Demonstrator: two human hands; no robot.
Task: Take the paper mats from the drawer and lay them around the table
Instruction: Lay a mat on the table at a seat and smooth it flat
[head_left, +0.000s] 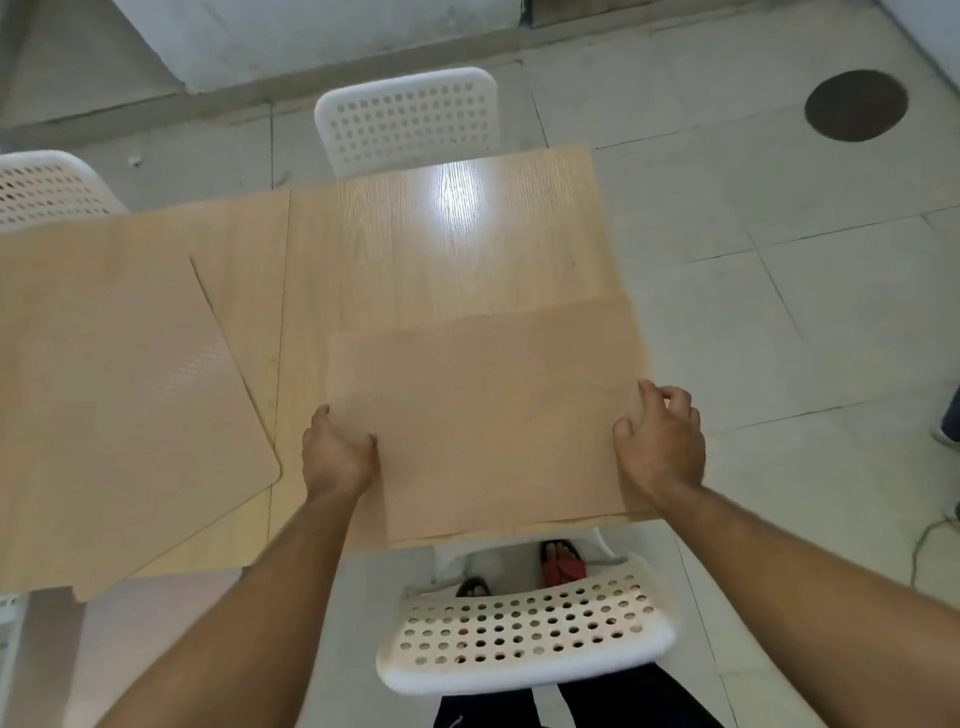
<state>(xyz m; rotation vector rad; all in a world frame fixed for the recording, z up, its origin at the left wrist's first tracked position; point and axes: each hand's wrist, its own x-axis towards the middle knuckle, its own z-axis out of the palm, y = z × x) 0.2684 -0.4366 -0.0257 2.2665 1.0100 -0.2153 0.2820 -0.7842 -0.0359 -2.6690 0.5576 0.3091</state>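
Your left hand (338, 453) and right hand (661, 448) each pinch a side edge of the paper mat (488, 415) lying at the table's (447, 249) near right corner; another mat (119, 384) sits left.

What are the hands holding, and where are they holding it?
Both hands are on one paper mat on the table. The left hand is at its left edge and the right hand at its right edge, near the close corners.
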